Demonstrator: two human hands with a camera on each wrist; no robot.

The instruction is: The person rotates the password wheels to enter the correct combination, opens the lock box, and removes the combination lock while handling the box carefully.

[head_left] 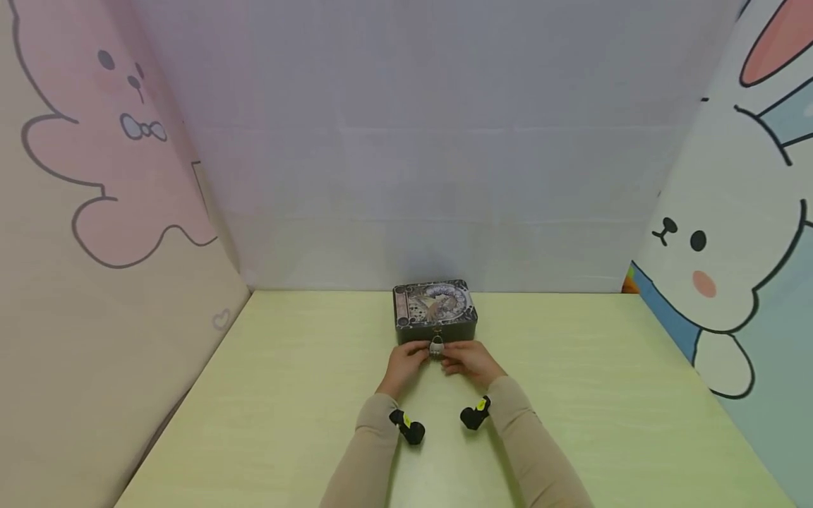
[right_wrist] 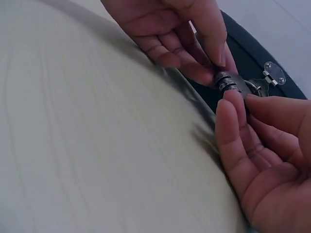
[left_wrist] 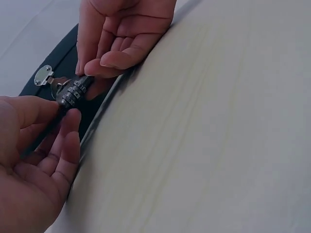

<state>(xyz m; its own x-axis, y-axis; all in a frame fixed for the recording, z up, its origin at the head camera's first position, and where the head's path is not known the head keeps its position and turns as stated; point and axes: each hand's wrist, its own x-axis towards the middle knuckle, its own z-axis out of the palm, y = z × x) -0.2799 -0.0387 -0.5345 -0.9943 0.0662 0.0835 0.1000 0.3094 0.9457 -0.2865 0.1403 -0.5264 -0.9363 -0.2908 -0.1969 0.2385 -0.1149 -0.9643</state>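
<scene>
1. Left wrist view: I find the lock [left_wrist: 73, 93], a small dark one with number wheels, hanging at the front of the box, its shackle [right_wrist: 253, 86] hooked in the metal clasp [left_wrist: 43, 75]. I cannot tell whether the shackle is fast or loose.
2. The left hand [head_left: 405, 363] pinches one side of the lock with its fingertips; the right hand [head_left: 472, 358] pinches the other. Neither has a full grip, as I judge it.
3. The box [head_left: 435, 307] sits lid down, a picture covering its top, dark sides below.
4. What worries me: the hold is on a small, probably slick body, so a fingertip could slide off, or brush a wheel and shift a digit. A hard tug could strain the clasp or drag the box forward, since I see no hand bracing it. The fingers also hide part of the wheels from me, so a misread is easy.
5. The table [head_left: 286, 395] is pale yellow-green with faint grain; the box stands near its far edge.
6. Beyond rises a plain pale back wall [head_left: 413, 141]. A pink cartoon bear [head_left: 114, 141] marks the left wall, a white rabbit [head_left: 718, 247] the right.
</scene>
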